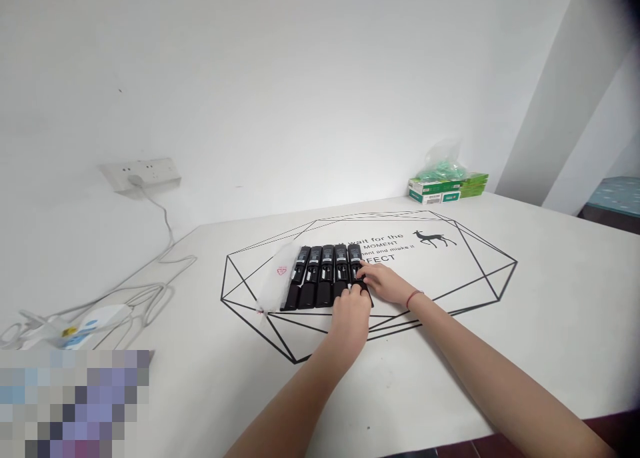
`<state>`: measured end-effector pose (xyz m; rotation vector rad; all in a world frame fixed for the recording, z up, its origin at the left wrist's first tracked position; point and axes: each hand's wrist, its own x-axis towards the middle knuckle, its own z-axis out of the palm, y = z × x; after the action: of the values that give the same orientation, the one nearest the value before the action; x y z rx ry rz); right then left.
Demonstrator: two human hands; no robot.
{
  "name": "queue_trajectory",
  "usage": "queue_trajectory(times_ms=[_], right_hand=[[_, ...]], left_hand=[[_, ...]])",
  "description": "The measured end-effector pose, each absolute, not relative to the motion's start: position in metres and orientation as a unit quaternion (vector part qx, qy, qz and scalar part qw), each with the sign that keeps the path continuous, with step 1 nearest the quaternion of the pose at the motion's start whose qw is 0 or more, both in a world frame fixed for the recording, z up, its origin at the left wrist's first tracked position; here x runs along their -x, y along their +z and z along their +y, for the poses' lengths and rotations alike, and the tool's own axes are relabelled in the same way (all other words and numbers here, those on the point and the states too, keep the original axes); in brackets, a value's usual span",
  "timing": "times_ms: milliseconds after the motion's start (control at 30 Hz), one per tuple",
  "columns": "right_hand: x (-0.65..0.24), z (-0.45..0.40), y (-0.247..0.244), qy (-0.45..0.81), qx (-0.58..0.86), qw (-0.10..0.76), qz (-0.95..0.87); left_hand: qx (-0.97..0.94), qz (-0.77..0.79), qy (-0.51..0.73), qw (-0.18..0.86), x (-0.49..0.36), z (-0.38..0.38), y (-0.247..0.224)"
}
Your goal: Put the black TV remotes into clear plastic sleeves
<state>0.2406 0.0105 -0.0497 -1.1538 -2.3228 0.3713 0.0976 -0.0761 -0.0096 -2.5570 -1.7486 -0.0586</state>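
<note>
Several black remote controls (326, 271) lie side by side in a row, backs up, with what look like open battery compartments showing pale, battery-like bits. My left hand (352, 315) curls its fingers over the lower end of the rightmost remote control (355, 252). From the right, my right hand (386, 283) closes its bent fingers at the middle of that same remote, by its compartment. My fingers hide part of it, and I cannot make out anything small between them. Along the left side of the row lies a translucent plastic bag (276, 278) with a red mark.
The white table (500, 351) bears a black geometric print with a deer. Green and white boxes (434, 189) under a clear bag (443, 161) stand at the back right. Cables (150, 288) trail at left from a wall socket (145, 173). A pixelated patch covers the lower left corner.
</note>
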Motion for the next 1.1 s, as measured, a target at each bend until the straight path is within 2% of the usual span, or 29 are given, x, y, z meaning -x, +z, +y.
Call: queue_trajectory(times_ms=[267, 533, 1100], right_hand=[[-0.238, 0.006, -0.048, 0.178, 0.461, 0.276, -0.825], [-0.239, 0.002, -0.040, 0.173, 0.455, 0.300, -0.820], [-0.243, -0.006, -0.030, 0.203, 0.423, 0.271, -0.840]], left_hand=[[0.822, -0.563, -0.054, 0.065, -0.091, -0.069, -0.020], [0.799, -0.600, -0.030, 0.014, -0.067, -0.062, 0.001], [0.805, -0.591, -0.034, -0.033, -0.051, -0.052, 0.003]])
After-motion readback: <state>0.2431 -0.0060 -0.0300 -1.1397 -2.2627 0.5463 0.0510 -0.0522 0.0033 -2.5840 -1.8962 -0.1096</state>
